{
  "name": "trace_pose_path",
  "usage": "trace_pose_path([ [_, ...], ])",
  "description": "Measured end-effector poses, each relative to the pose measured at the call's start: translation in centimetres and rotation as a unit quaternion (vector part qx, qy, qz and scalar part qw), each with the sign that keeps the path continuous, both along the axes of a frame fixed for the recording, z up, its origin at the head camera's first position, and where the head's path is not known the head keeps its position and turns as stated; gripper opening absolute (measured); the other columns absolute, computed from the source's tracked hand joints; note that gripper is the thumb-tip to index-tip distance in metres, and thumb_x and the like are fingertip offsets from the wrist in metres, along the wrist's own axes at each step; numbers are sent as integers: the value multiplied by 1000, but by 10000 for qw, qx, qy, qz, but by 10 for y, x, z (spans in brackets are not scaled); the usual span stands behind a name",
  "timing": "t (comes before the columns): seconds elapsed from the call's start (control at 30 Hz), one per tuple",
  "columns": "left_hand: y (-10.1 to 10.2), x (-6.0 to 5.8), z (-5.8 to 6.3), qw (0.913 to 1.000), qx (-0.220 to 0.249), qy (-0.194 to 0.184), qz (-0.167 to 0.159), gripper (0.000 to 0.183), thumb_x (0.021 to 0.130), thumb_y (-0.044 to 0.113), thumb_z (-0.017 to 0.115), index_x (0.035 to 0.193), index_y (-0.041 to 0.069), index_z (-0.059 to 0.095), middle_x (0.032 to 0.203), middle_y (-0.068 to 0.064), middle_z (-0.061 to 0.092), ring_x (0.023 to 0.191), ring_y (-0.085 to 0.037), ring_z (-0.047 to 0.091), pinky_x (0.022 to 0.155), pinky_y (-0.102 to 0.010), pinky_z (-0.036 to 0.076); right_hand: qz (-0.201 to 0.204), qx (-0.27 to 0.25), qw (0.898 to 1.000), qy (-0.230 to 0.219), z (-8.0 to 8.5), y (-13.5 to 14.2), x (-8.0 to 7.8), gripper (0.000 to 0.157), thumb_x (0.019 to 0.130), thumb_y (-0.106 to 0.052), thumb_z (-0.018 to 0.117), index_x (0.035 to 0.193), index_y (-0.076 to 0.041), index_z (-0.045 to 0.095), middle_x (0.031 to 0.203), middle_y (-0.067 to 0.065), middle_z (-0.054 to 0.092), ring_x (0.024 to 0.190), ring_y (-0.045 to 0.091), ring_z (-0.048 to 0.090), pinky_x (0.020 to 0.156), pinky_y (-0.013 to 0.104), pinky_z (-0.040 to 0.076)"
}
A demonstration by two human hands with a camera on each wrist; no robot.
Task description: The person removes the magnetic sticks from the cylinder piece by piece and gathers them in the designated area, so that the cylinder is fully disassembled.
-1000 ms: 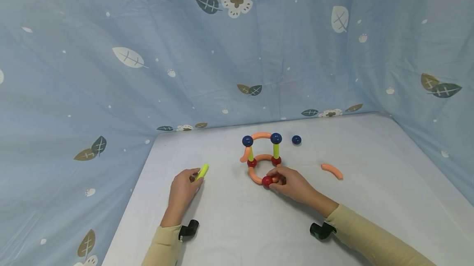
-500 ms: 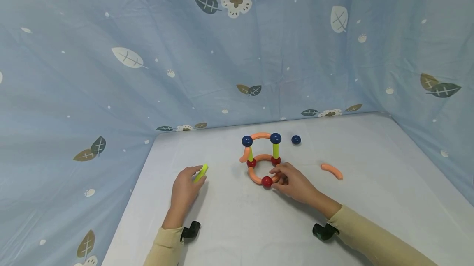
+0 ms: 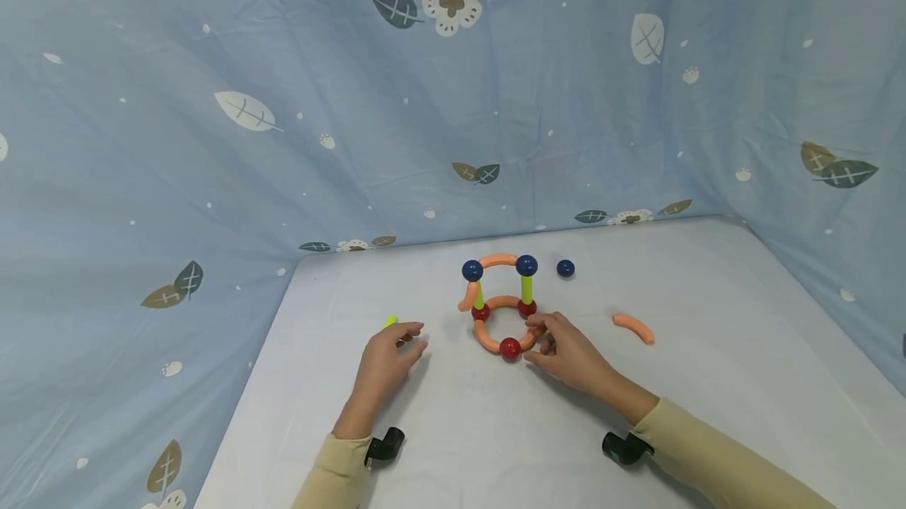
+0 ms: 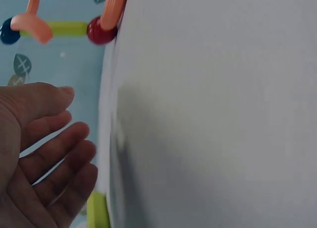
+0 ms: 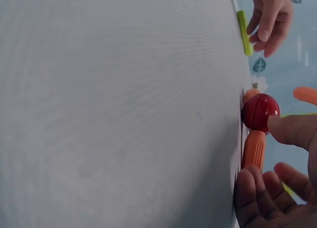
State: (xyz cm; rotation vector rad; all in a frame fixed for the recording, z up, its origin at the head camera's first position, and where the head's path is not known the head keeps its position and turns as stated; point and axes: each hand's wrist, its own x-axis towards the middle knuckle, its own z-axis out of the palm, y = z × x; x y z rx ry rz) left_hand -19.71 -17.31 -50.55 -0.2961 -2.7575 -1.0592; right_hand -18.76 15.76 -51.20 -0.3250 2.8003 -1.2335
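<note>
At lower centre, the right hand (image 3: 566,353) curves loosely, holding nothing, beside a glossy red ball (image 3: 510,348) and a curved orange rod (image 5: 254,151) (contact is unclear). Leftward, the left hand (image 3: 384,365), relaxed and empty, nears a straight lime-green stick (image 5: 243,32). Light touches should best protect the joint.

Pale blue cloth (image 3: 340,45) climbs behind the far edge of the white counter (image 3: 460,438), softly creased, and here it comes round along the left and right edges too. High above the far edge, a white flower (image 3: 453,0) with a brown centre; leaves and little paw prints (image 3: 327,141) scatter everywhere, all under soft light.
</note>
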Motion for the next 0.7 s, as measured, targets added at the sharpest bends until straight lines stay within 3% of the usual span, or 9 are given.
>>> trace_pose_path([
  [0.4, 30, -16, -7, 9959, 293, -714, -465, 33, 93, 21, 77, 124, 11, 72, 113, 0, 73, 107, -19, 67, 95, -42, 55, -540, 336, 9976, -284, 3, -5, 3, 73, 84, -26, 86, 142, 0, 51, 116, 9, 55, 81, 14, 52, 60, 22, 48],
  [0.7, 44, -35, -12, 9930, 549, -849, -603, 35, 95, 25, 74, 127, 11, 71, 116, 0, 72, 108, -18, 66, 95, -39, 55, -619, 601, 9947, -554, 5, -10, 0, 82, 83, -36, 85, 146, 2, 48, 124, 13, 54, 81, 16, 50, 59, 24, 46],
])
